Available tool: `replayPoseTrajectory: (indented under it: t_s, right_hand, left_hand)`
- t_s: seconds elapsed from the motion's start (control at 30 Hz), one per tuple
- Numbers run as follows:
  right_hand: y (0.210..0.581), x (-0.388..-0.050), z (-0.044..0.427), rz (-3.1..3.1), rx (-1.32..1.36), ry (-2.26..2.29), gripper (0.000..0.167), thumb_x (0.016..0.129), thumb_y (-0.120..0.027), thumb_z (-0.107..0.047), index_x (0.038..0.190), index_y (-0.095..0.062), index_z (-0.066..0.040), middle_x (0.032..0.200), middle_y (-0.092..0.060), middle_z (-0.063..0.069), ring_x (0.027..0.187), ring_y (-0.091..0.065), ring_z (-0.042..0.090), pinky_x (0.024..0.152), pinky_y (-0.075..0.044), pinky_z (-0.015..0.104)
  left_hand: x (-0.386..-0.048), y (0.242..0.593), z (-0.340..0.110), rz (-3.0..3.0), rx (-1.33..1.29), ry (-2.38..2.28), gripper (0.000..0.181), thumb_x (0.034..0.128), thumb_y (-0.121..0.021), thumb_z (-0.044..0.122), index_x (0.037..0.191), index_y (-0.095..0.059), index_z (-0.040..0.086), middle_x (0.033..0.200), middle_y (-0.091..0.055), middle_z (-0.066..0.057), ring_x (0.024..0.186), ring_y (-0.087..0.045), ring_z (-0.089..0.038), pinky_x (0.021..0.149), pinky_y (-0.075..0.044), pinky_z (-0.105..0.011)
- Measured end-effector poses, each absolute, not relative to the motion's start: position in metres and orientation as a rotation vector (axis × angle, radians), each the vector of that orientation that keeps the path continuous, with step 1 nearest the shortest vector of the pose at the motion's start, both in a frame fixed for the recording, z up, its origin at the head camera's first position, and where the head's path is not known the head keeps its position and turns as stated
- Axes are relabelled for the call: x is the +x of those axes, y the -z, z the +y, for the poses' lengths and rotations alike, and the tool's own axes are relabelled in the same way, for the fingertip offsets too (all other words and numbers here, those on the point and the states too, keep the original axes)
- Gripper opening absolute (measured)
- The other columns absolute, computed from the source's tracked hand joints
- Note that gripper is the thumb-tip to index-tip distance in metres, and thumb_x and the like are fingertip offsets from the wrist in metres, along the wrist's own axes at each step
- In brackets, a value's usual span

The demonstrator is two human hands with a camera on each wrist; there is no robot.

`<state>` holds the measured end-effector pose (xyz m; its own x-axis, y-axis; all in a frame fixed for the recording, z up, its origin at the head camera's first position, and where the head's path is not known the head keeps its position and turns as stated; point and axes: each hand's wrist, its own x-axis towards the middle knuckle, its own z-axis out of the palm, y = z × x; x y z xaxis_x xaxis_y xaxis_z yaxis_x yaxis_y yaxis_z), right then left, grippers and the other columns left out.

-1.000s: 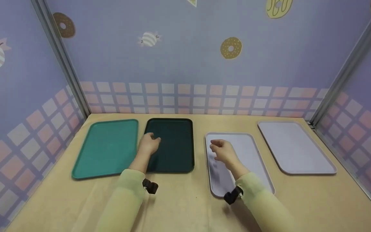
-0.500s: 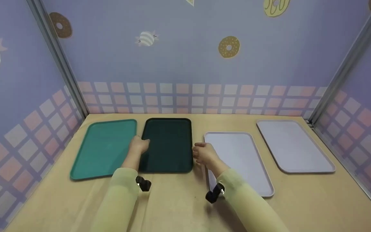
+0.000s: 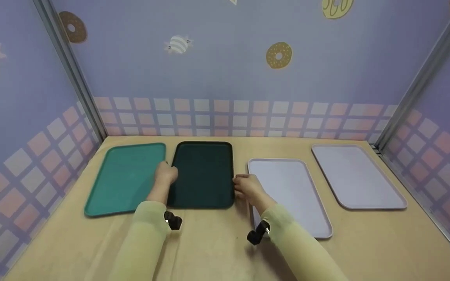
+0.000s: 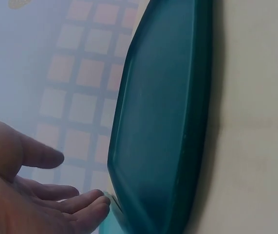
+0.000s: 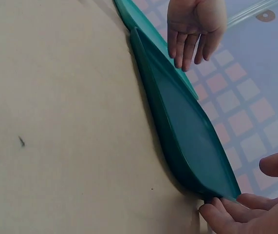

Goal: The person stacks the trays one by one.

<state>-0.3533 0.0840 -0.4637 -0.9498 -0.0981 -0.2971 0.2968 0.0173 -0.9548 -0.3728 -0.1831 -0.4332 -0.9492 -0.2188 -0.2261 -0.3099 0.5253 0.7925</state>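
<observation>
No text, label, brand, number or sign is showing legibly in any view. The dark green tray (image 3: 201, 175), the teal tray (image 3: 125, 181), the nearer pale tray (image 3: 289, 191), the farther pale tray (image 3: 359, 177) and the patterned wall (image 3: 221, 74) are displaying no readable lettering.

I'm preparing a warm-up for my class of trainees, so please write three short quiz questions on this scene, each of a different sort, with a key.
1. Short answer: in the head view, which tray lies between the left fingers and the right fingers?
2. True or false: the near pale tray overlaps the far pale tray.
3. Choose one. The leftmost tray is:
A) teal green
B) yellow
C) red

Key:
1. The dark green tray.
2. False; they lie apart.
3. A.
</observation>
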Motion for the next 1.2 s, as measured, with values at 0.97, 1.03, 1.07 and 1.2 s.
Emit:
replayPoseTrajectory:
  t_s: [0.97, 1.03, 1.07, 1.2]
  right_hand:
    - [0.461, -0.36, 0.099, 2.181, 0.269, 2.023, 0.037, 0.098, -0.056, 0.003, 0.133, -0.06, 0.014, 0.096, -0.065, 0.013, 0.076, -0.061, 0.016, 0.07, -0.057, 0.031]
    - [0.46, -0.361, 0.1, 2.208, 0.264, 1.988, 0.034, 0.097, -0.057, 0.004, 0.13, -0.063, 0.012, 0.088, -0.063, 0.008, 0.071, -0.059, 0.014, 0.067, -0.055, 0.031]
    - [0.46, -0.361, 0.101, 2.213, 0.261, 1.975, 0.033, 0.097, -0.058, 0.004, 0.129, -0.064, 0.012, 0.087, -0.064, 0.007, 0.071, -0.059, 0.013, 0.067, -0.055, 0.031]
    - [0.458, -0.362, 0.104, 2.206, 0.261, 1.945, 0.032, 0.097, -0.059, 0.006, 0.128, -0.066, 0.01, 0.09, -0.066, 0.006, 0.072, -0.06, 0.013, 0.072, -0.056, 0.031]
  left_hand:
    - [-0.369, 0.43, -0.195, 2.637, -0.507, -1.372, 0.034, 0.103, -0.041, 0.001, 0.131, -0.059, -0.007, 0.132, -0.057, -0.024, 0.101, -0.05, -0.026, 0.085, -0.049, -0.035]
    - [-0.368, 0.429, -0.197, 2.589, -0.511, -1.402, 0.033, 0.1036, -0.044, 0.001, 0.133, -0.059, -0.006, 0.134, -0.057, -0.023, 0.094, -0.044, -0.023, 0.079, -0.043, -0.032]
    - [-0.367, 0.43, -0.198, 2.562, -0.515, -1.424, 0.034, 0.1035, -0.045, 0.0, 0.134, -0.059, -0.005, 0.134, -0.057, -0.022, 0.091, -0.044, -0.022, 0.077, -0.042, -0.032]
    - [-0.363, 0.433, -0.199, 2.499, -0.512, -1.485, 0.043, 0.1034, -0.048, -0.003, 0.146, -0.055, -0.002, 0.148, -0.054, -0.022, 0.098, -0.056, -0.023, 0.085, -0.051, -0.035]
